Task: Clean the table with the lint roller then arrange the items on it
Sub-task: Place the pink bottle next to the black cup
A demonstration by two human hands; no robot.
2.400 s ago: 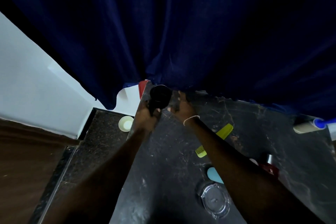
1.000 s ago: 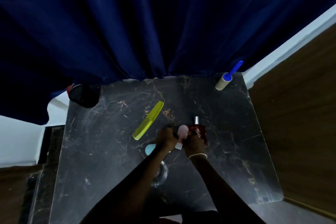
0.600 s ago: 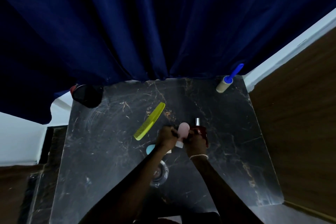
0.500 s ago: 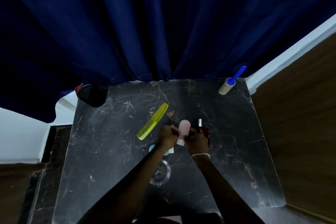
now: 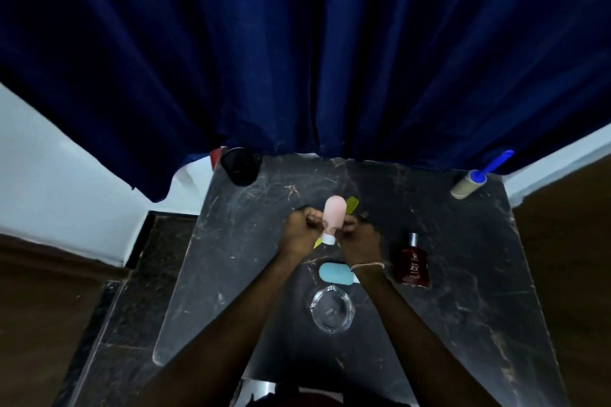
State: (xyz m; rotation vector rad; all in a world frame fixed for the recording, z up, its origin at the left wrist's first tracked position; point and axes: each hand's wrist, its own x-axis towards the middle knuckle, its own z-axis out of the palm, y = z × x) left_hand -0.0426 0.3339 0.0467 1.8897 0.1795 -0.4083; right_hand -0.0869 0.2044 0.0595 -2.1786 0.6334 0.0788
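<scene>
A round black pot (image 5: 240, 166) sat at the scratched marble table's (image 5: 463, 291) far left corner. My left hand (image 5: 299, 230) and right hand (image 5: 358, 235) both gripped a smooth pink tube (image 5: 334, 216), white cap down. Beyond a squarish red glass bottle (image 5: 414, 263), the paper-wrapped lint roller (image 5: 469, 183) rested far right.

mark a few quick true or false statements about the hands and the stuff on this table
1. The left hand and right hand both grip the pink bottle. True.
2. The lint roller lies in the glass ashtray. False: it lies at the far right corner of the table.
3. The red perfume bottle is in the right hand. False: it rests on the table, apart from that hand.
4. The blue bottle lies just beyond the glass ashtray. True.
</scene>
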